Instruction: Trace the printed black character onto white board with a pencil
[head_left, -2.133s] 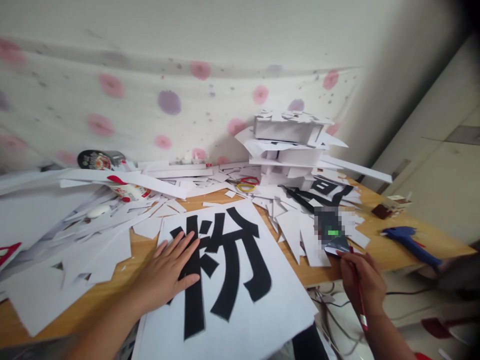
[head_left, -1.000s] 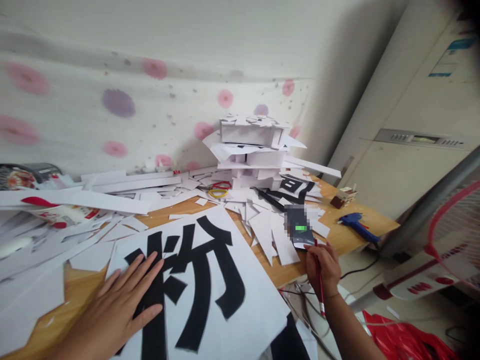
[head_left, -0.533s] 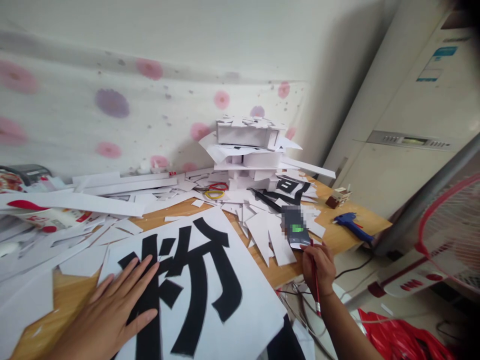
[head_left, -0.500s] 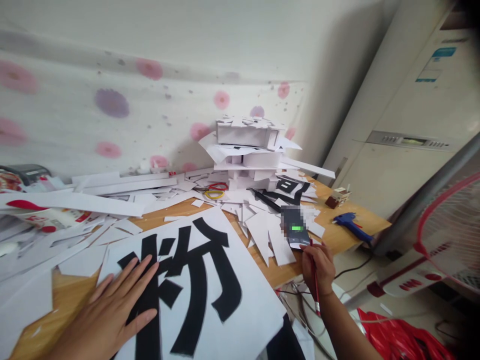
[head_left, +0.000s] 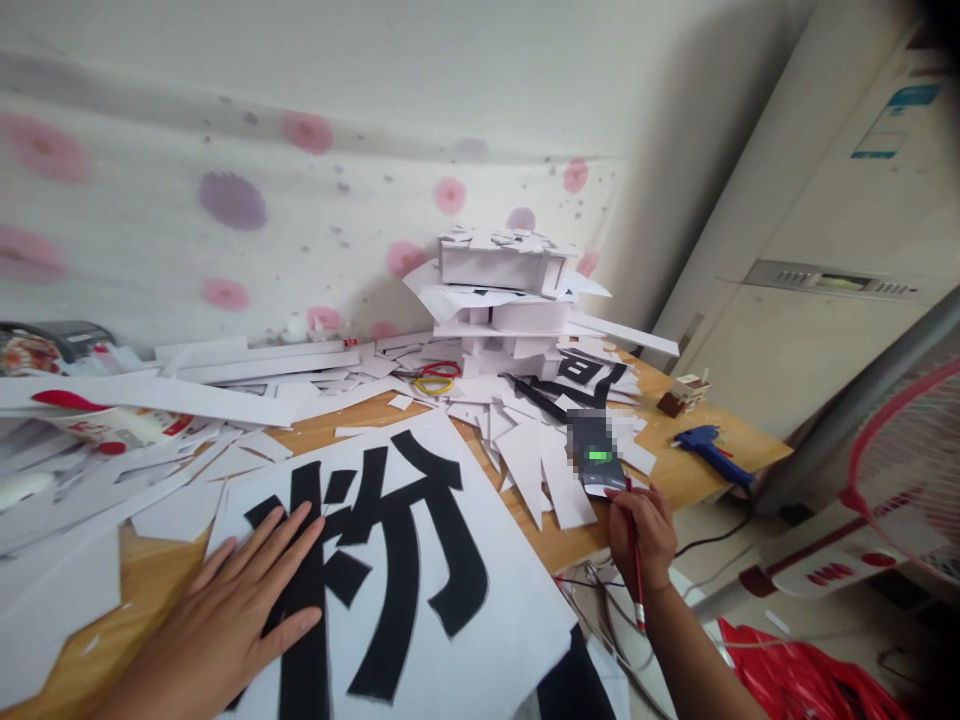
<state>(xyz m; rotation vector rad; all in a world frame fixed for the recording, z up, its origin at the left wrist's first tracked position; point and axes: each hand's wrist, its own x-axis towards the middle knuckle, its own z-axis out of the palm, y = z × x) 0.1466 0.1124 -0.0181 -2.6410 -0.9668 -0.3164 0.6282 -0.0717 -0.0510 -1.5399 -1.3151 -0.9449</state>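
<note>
A white sheet [head_left: 502,590] with a large black character lies at the front of the wooden table. My left hand [head_left: 251,600] rests flat on its left part, fingers spread, covering some of the black strokes. My right hand [head_left: 643,530] is closed around a thin red pencil [head_left: 638,580], beside the sheet's right side. One finger of that hand is at the lower edge of a dark phone [head_left: 600,450], whose screen is partly blurred and shows a green patch. The phone lies on white offcuts [head_left: 520,465].
Behind stand stacked white box-like pieces [head_left: 499,268]. Red and yellow scissors [head_left: 437,380] lie before them. A blue glue gun [head_left: 712,453] and small brown-white block [head_left: 684,395] sit at right. A bowl [head_left: 135,425] is at left, a fan [head_left: 911,450] at far right.
The whole view has shifted slightly, so most things appear a little further right. My left hand stays flat on the sheet, and my right hand still grips the pencil by the phone.
</note>
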